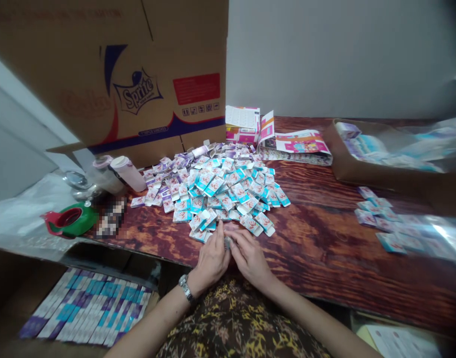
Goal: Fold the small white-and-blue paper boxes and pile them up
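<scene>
My left hand, with a metal watch on its wrist, meets my right hand at the table's front edge. Both have their fingers pinched together around something small and greyish, mostly hidden, whose kind I cannot make out. Just beyond the fingertips lies a heap of small flat boxes. Those in front are white and light blue with a reddish hand print. Purple and white boxes lie at the heap's back and left.
A large Sprite carton stands behind the heap. A tape roll and a pink bottle are at left. Lower left, a carton holds rows of packed boxes. At right are a brown carton and loose packs.
</scene>
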A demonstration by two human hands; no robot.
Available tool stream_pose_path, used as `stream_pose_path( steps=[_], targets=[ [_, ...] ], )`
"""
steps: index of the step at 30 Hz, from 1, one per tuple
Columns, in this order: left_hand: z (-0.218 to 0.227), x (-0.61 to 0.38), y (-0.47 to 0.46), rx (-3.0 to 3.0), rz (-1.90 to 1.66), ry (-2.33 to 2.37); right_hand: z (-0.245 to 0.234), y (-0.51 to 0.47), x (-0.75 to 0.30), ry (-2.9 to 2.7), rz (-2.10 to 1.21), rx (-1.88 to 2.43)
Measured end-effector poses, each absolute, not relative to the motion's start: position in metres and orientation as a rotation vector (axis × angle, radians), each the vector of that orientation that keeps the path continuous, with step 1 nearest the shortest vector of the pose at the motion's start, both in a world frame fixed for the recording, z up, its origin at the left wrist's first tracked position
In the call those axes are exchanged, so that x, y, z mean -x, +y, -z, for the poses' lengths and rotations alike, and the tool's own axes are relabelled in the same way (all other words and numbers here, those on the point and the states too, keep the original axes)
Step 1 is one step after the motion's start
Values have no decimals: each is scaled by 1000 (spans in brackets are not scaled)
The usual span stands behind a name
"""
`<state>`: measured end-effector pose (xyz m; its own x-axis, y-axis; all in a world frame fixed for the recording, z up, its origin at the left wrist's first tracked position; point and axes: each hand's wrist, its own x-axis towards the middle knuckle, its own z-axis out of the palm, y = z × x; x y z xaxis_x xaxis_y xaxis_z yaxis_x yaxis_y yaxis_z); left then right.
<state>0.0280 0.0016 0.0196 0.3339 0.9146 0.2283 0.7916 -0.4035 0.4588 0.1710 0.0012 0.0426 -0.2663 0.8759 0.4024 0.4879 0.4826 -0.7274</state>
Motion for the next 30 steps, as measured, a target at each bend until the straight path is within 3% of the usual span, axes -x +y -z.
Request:
stream_pose_path(
  steps=[9,16,21,25,30],
  targets=[
    [-18,-21,27,-2366,-811,1552,-37,33,-172,-1916,-805,1092],
    [-54,-23,53,-2557,-1290,1631,-90,135,-163,-1722,-847,1121],
    [-29,-36,42,-2803,-968,1460,-92,148,-178,-1839,-562,1107],
    [4,-54,32,-2953,-637,1320,-43,138,-234,-1823,-264,1303],
    [19,-92,47,-3142,-491,1003,16,157,-315,-1604,-8,1684]
  ],
)
